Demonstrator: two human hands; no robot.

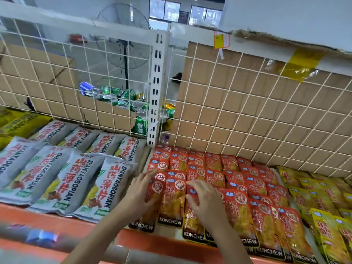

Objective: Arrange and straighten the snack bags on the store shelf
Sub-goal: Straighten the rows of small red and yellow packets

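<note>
Several red KONCHEW snack bags (236, 189) lie in overlapping rows on the shelf, the front ones reaching the orange shelf edge (144, 242). My left hand (142, 189) rests flat, fingers straight, on the leftmost red bags. My right hand (206, 199) hovers with spread, lightly bent fingers over the red bag (172, 202) in the front row beside it, touching the bags under its palm. Neither hand grips a bag. Grey SHANYAOBOPIAN bags (62, 180) lie in two rows to the left. Yellow bags (322, 206) fill the right.
A white wire grid (247, 103) backed with cardboard closes the shelf's rear. A white slotted upright (156, 88) divides it. Drink cans (123, 100) sit in a box behind the grid. A standing fan (123, 35) is further back. Yellow-green bags (17, 122) lie at far left.
</note>
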